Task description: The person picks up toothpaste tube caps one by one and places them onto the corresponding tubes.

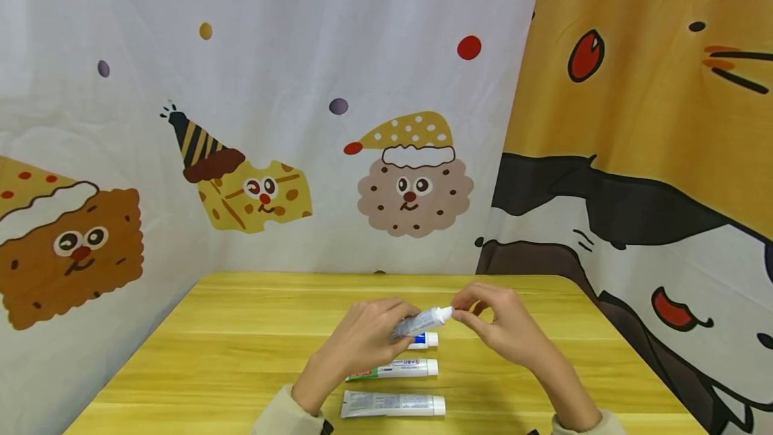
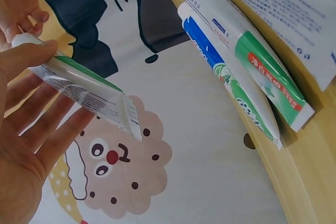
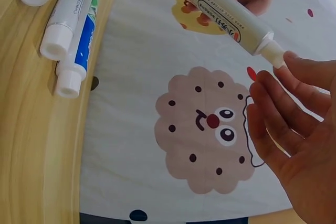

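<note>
My left hand (image 1: 365, 333) grips a white and green toothpaste tube (image 3: 231, 19) above the table, thumb on one side and fingers on the other. The tube slants up to the right in the head view, and its flat crimped end (image 2: 132, 119) sticks out past the fingers in the left wrist view. At the other end is a white cap (image 3: 273, 53). My right hand (image 1: 504, 324) pinches the tip of that cap between thumb and index finger, the other fingers loosely bent. Below lie three more toothpaste tubes: a blue-and-white one (image 1: 426, 340), a green-and-white one (image 1: 404, 369) and a mostly white one (image 1: 389, 404).
The lying tubes form a column on the yellow wood-grain table (image 1: 241, 354), their white caps pointing right in the head view. A cartoon-printed curtain (image 1: 290, 52) hangs behind the table's far edge and along its sides.
</note>
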Available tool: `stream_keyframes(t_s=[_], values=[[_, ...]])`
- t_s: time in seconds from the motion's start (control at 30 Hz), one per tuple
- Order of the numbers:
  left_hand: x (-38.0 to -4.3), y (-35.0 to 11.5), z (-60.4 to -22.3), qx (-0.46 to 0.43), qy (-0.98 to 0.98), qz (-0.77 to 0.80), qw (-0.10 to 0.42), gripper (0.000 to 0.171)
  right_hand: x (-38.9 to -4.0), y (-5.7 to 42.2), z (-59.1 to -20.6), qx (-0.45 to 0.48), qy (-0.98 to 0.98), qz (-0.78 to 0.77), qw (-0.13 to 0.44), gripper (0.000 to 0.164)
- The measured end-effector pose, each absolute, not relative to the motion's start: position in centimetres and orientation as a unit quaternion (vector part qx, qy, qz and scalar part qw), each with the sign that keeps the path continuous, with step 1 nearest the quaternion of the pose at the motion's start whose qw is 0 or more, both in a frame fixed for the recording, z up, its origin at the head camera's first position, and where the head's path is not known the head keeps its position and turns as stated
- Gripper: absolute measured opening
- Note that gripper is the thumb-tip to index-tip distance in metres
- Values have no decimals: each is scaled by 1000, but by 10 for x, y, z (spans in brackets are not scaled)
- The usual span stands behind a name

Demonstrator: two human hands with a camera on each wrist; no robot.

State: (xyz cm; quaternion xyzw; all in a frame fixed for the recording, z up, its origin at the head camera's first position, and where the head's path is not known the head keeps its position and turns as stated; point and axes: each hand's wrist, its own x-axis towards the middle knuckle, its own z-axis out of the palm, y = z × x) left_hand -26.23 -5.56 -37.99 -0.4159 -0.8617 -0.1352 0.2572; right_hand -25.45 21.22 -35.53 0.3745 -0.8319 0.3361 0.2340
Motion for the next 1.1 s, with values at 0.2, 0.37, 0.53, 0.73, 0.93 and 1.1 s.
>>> stream_keyframes(t_s=[0.2, 0.37, 0.53, 0.73, 0.93, 1.1], values=[[-262, -55, -381, -416, -862, -136, 257, 32, -254, 210, -358, 379, -851, 297, 212, 3], [-262, -56, -381, -418, -859, -140, 260, 32, -252, 207, -359, 372, -863, 291, 182, 8], [-262, -56, -380, -417, -861, -144, 253, 32, -250, 205, -358, 354, -871, 294, 171, 13], [-261, -55, -380, -418, -861, -156, 242, 32, -249, 204, -360, 353, -876, 227, 239, 12], [-261, -55, -380, -419, -860, -180, 227, 29, -250, 200, -363, 365, -863, 158, 312, 15], [-260, -55, -378, -415, -864, -177, 222, 30, -249, 198, -364, 350, -863, 208, 298, 14]])
